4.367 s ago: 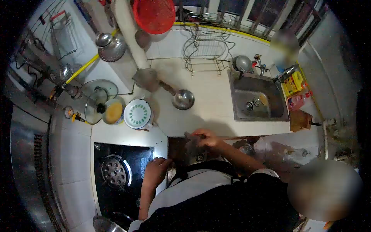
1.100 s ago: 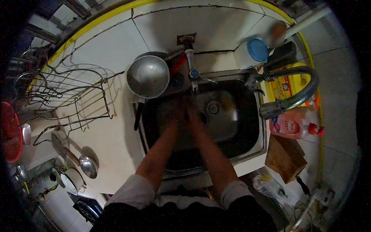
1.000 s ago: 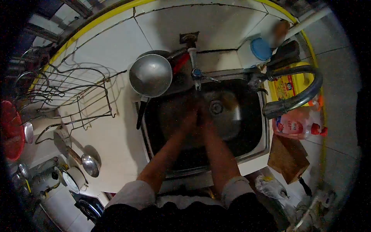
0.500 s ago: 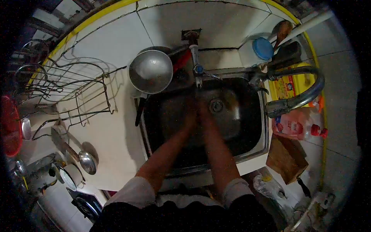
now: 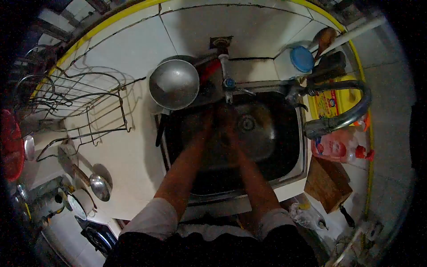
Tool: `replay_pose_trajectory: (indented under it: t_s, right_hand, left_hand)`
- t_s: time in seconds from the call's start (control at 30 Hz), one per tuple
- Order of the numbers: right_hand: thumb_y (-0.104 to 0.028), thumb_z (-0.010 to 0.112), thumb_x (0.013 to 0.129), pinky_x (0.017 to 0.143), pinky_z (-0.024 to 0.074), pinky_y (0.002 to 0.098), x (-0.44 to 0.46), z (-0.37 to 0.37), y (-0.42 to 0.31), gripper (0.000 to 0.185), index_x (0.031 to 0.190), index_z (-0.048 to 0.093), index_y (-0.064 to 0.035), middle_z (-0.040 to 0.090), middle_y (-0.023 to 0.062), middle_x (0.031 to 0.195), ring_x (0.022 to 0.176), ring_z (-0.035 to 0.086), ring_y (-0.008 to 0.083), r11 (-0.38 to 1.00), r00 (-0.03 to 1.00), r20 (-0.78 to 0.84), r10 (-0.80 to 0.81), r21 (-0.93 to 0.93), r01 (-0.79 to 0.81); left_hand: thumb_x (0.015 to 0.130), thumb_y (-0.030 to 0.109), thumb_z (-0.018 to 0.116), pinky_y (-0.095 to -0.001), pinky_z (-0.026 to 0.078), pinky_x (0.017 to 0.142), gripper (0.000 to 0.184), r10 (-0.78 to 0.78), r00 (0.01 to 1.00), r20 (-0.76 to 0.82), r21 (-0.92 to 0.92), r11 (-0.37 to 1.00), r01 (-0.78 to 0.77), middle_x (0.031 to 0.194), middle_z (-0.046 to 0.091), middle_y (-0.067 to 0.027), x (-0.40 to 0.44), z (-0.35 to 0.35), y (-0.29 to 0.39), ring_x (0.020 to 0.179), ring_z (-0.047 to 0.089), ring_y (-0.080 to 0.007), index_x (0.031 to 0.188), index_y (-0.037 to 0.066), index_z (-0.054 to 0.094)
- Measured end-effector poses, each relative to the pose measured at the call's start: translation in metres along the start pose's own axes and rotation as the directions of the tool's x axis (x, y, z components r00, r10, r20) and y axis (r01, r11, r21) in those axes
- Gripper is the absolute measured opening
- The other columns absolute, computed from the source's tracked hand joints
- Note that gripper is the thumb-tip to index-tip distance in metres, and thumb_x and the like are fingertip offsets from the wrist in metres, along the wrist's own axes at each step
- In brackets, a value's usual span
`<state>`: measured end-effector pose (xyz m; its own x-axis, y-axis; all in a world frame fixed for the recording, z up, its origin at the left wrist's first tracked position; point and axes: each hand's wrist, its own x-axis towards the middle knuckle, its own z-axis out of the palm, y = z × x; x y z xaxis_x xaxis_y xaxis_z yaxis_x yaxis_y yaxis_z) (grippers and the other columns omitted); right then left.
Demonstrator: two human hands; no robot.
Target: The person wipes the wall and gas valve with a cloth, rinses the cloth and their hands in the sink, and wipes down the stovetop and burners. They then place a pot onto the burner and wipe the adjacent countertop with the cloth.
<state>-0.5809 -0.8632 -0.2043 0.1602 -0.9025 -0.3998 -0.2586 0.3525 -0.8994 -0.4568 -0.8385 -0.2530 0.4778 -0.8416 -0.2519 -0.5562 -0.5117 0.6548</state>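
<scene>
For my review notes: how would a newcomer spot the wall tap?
Start at the dark sink. Over its far rim, a slim metal tap reaches from the tiled wall. It is straight with a blue disc, unlike the arched faucet to its right.

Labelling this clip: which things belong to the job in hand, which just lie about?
Seemingly in the job:
left hand
right hand
sink
wall tap

Apparently lying about:
metal pan
ladle
wooden block
pink bottle

Too dark to tell if either hand holds anything.
</scene>
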Motion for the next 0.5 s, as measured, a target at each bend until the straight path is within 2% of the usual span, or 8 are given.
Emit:
replay_pose_trajectory:
  t_s: [0.07,0.1,0.17,0.23,0.33,0.37,0.47,0.5]
  right_hand:
    - [-0.016,0.048,0.086,0.096,0.0382,0.0448,0.007,-0.035,0.001,0.052,0.135,0.036,-0.0038,0.048,0.0260,0.123,0.111,0.049,0.0381,0.950,0.994,0.017,-0.111,-0.292,0.111]
    - [-0.016,0.048,0.086,0.096,0.0382,0.0450,0.008,-0.050,-0.001,0.052,0.135,0.036,-0.0038,0.048,0.0262,0.123,0.110,0.049,0.0383,0.863,0.982,0.070,-0.173,-0.470,0.186]
    - [-0.015,0.048,0.086,0.096,0.0383,0.0453,0.004,-0.065,-0.017,0.052,0.135,0.036,-0.0037,0.049,0.0268,0.123,0.110,0.050,0.0387,0.582,0.944,0.205,-0.259,-0.746,0.322]
    - [-0.014,0.049,0.086,0.096,0.0383,0.0456,0.010,-0.067,-0.025,0.052,0.135,0.037,-0.0036,0.049,0.0273,0.122,0.109,0.050,0.0390,0.456,0.922,0.246,-0.299,-0.812,0.365]
    - [-0.013,0.049,0.086,0.096,0.0383,0.0457,0.027,-0.064,-0.009,0.051,0.134,0.037,-0.0022,0.049,0.0280,0.121,0.109,0.050,0.0393,0.545,0.923,0.178,-0.341,-0.763,0.349]
    - [-0.013,0.049,0.086,0.096,0.0383,0.0457,0.028,-0.065,-0.007,0.051,0.134,0.038,-0.0016,0.049,0.0282,0.121,0.110,0.050,0.0394,0.587,0.924,0.150,-0.352,-0.734,0.342]
    - [-0.010,0.051,0.084,0.097,0.0374,0.0456,0.008,-0.064,-0.056,0.052,0.133,0.038,-0.0023,0.048,0.0282,0.123,0.111,0.049,0.0397,0.688,0.957,0.129,-0.260,-0.670,0.277]
    - [-0.009,0.051,0.083,0.097,0.0371,0.0455,0.009,-0.064,-0.055,0.052,0.133,0.039,-0.0027,0.047,0.0281,0.124,0.111,0.049,0.0398,0.706,0.965,0.132,-0.225,-0.660,0.255]
  left_hand:
    - [0.092,0.039,0.043,-0.0452,0.043,0.091,0.046,0.162,0.982,-0.099,0.244,0.961,-0.134,0.122,0.051,-0.0144,-0.001,0.010,-0.043,0.111,0.050,-0.0314,0.125,0.009,0.050]
    - [0.092,0.041,0.043,-0.0456,0.043,0.091,0.046,0.322,0.934,-0.155,0.471,0.855,-0.216,0.122,0.051,-0.0139,-0.004,0.020,-0.079,0.111,0.050,-0.0311,0.125,0.009,0.049]
    - [0.091,0.043,0.044,-0.0465,0.044,0.090,0.048,0.433,0.884,-0.174,0.688,0.696,-0.205,0.123,0.051,-0.0130,-0.018,0.027,-0.126,0.112,0.050,-0.0306,0.126,0.010,0.049]
    - [0.091,0.042,0.045,-0.0466,0.043,0.092,0.048,0.055,0.996,-0.073,0.424,0.905,-0.019,0.123,0.051,-0.0127,-0.033,-0.006,-0.083,0.113,0.049,-0.0298,0.126,0.010,0.048]
    - [0.095,0.039,0.036,-0.0425,0.044,0.086,0.043,0.048,0.970,-0.237,0.137,0.990,-0.015,0.112,0.060,-0.0145,-0.045,-0.046,-0.025,0.100,0.057,-0.0331,0.109,0.006,0.061]
    - [0.094,0.036,0.039,-0.0411,0.045,0.085,0.040,-0.021,0.971,-0.240,-0.214,0.976,-0.032,0.111,0.061,-0.0143,-0.040,-0.053,-0.014,0.099,0.058,-0.0326,0.108,0.007,0.062]
    - [0.092,0.030,0.047,-0.0381,0.046,0.084,0.031,-0.086,0.981,-0.175,-0.716,0.694,-0.068,0.109,0.062,-0.0133,-0.027,-0.048,-0.028,0.097,0.059,-0.0305,0.107,0.009,0.063]
    - [0.091,0.028,0.049,-0.0373,0.047,0.083,0.029,-0.080,0.985,-0.152,-0.792,0.606,-0.073,0.109,0.062,-0.0130,-0.027,-0.052,-0.025,0.097,0.059,-0.0297,0.107,0.009,0.063]
